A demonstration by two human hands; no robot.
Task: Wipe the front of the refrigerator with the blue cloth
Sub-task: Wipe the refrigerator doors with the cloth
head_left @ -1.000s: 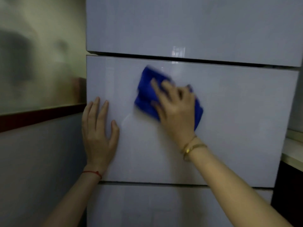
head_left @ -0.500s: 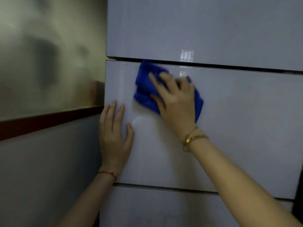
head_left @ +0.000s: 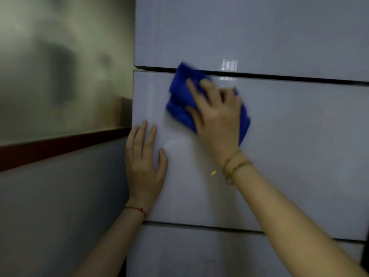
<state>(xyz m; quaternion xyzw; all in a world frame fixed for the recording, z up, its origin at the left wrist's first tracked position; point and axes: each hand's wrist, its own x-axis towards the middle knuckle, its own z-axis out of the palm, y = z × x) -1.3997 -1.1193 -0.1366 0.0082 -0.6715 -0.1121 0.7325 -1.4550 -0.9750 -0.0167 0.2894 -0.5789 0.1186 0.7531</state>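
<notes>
The refrigerator fills the view with glossy white-grey panels split by two dark horizontal gaps. My right hand presses a crumpled blue cloth flat against the upper left of the middle panel, and the cloth's top corner reaches over the upper gap. Fingers cover most of the cloth. My left hand lies flat on the same panel near its left edge, below and left of the cloth, fingers up and apart, holding nothing.
Left of the refrigerator is a wall with a dark red strip and a hazy reflective pane above it. Another fridge panel lies below the lower gap.
The cloth and my right hand have slid up to the top edge of the middle panel. The view has shifted, so the refrigerator sits further right in the frame.
</notes>
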